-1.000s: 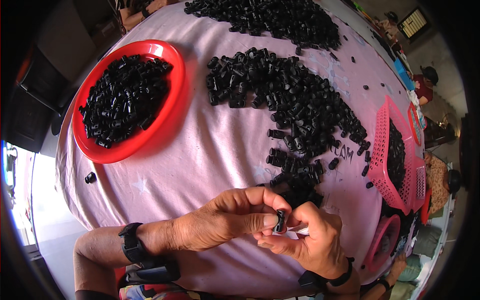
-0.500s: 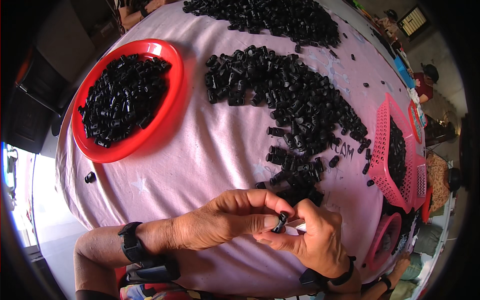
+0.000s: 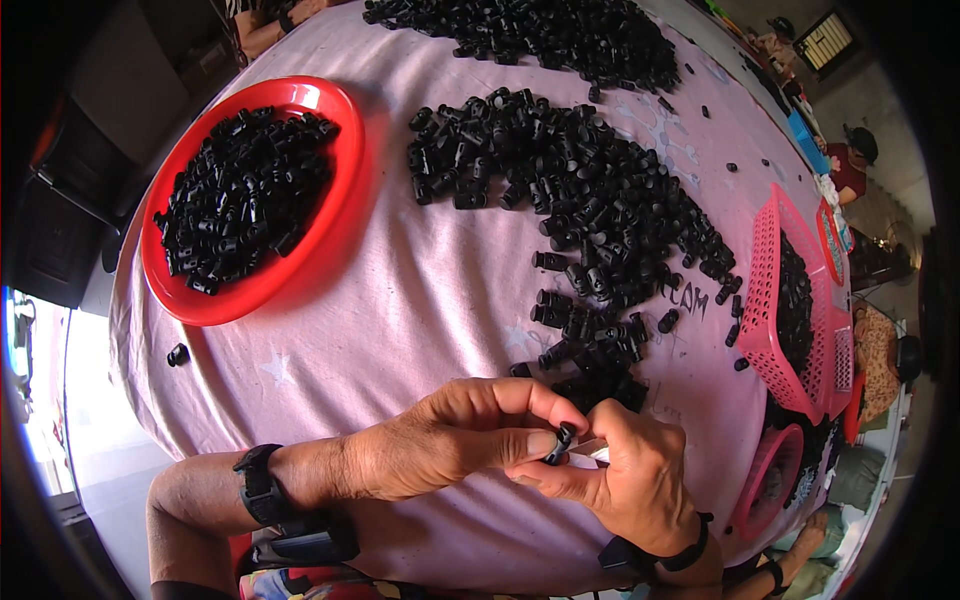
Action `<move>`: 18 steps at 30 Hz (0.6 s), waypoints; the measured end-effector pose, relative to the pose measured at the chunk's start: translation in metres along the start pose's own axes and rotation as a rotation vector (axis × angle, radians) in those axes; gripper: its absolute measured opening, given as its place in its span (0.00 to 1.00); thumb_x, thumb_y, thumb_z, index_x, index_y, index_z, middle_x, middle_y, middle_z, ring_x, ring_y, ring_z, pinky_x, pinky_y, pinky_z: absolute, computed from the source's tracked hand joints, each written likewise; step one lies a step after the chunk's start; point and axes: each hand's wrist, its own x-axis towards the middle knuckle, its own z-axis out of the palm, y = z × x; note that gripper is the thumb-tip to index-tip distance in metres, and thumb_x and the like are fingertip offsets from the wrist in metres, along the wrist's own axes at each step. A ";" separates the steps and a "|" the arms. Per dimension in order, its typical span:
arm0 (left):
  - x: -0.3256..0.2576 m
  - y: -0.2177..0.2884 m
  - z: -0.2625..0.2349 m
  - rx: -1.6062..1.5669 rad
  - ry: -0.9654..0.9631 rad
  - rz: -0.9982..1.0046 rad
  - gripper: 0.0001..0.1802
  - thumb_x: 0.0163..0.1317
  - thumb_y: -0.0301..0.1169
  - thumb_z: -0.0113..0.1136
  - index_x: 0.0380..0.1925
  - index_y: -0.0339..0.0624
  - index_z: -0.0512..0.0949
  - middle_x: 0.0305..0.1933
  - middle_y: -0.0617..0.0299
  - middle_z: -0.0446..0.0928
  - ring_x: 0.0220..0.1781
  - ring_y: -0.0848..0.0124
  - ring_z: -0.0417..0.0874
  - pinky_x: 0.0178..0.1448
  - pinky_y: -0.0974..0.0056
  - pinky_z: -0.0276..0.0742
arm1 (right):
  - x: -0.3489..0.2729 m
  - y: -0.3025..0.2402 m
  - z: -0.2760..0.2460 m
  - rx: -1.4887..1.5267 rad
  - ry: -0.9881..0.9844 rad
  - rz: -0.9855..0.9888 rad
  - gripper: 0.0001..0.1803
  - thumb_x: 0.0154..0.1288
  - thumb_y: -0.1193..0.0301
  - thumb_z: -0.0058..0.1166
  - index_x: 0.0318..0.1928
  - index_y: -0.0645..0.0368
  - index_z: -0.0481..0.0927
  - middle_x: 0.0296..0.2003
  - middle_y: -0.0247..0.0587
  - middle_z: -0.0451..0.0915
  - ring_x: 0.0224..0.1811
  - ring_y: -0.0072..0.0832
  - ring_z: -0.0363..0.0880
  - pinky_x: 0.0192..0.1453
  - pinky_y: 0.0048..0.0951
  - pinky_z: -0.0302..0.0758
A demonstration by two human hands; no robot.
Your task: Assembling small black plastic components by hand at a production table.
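Note:
My left hand (image 3: 470, 435) pinches a small black plastic cord lock (image 3: 563, 438) between thumb and forefinger, low in the middle of the view. Close against it, my right hand (image 3: 632, 475) is closed on a thin, flat, shiny blade-like piece (image 3: 590, 450), mostly hidden by the fingers. The right thumb reaches under the cord lock's lower end. Just beyond my hands begins a long pile of similar black cord locks (image 3: 590, 190) on the pink cloth (image 3: 400, 300).
A red plate (image 3: 345, 215) heaped with cord locks stands at the left, one loose piece (image 3: 178, 355) near it. Another pile (image 3: 560, 40) lies at the back. Pink baskets (image 3: 762, 330) line the right side. Beside my right arm shows another person's hand (image 3: 808, 535).
Both hands keep the same hold on the cord lock and the blade-like piece. The blade-like piece has tilted slightly; the rest of the scene has shifted only a little in view.

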 end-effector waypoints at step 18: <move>0.000 0.000 0.001 0.030 0.011 -0.007 0.14 0.70 0.25 0.51 0.55 0.39 0.73 0.53 0.66 0.74 0.56 0.79 0.71 0.62 0.71 0.66 | 0.000 0.002 0.003 -0.024 0.044 -0.055 0.30 0.49 0.45 0.68 0.19 0.53 0.65 0.13 0.34 0.70 0.13 0.29 0.75 0.16 0.30 0.71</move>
